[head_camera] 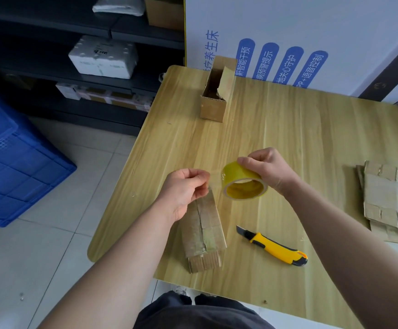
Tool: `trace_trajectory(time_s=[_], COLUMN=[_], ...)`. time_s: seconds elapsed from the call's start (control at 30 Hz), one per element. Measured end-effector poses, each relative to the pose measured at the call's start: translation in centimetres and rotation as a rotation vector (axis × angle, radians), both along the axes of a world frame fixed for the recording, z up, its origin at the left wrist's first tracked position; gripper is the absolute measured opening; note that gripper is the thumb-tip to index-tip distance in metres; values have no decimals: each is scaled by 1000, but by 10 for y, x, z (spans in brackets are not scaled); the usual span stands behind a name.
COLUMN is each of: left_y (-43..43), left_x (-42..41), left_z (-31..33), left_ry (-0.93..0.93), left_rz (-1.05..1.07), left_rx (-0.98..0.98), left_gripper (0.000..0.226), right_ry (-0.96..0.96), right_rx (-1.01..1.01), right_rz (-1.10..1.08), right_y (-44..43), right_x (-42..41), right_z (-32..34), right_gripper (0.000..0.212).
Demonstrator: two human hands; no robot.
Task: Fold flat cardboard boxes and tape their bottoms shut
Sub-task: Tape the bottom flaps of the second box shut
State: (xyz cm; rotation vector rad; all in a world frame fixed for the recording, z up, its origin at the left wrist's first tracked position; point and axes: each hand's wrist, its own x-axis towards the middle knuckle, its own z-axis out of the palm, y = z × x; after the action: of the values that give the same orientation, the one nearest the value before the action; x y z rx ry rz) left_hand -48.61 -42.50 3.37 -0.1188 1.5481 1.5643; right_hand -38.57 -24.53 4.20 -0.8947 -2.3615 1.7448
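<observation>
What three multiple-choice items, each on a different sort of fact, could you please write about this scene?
1. Where does the utility knife lie, relative to the near box? A. right of it B. left of it C. on it
2. What colour is the tape roll? A. blue B. yellow C. red
3. What does the left hand do? A. lies flat B. pinches the tape strip C. makes a fist
1 A: the knife lies on the table to the box's right. 2 B: the roll in the right hand is yellow. 3 B: it grips the strip drawn from the roll.
</observation>
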Motion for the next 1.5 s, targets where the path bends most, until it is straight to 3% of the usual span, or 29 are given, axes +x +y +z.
trace_trajectory(time_s=[0.17,0.53,0.93,1.5], left_y=[-28,-60,-66,-61], left_x=[-16,-16,-16,-11], left_z=[-2,-45,-64,-76], left_ry=[108,166,180,185], left_rz=[46,111,107,69], left_rx=[-119,-246,-296,-324], left_gripper=[6,4,3,9], right_ry=[-204,-421,-478,-578], right_rx=[330,553,450,435], right_rz=[112,287,419,507], right_y=[7,-23,-17,-12], right_x=[-2,-14,-20,-28], right_z=[-7,-30,-34,-45], right_gripper=[48,50,35,34])
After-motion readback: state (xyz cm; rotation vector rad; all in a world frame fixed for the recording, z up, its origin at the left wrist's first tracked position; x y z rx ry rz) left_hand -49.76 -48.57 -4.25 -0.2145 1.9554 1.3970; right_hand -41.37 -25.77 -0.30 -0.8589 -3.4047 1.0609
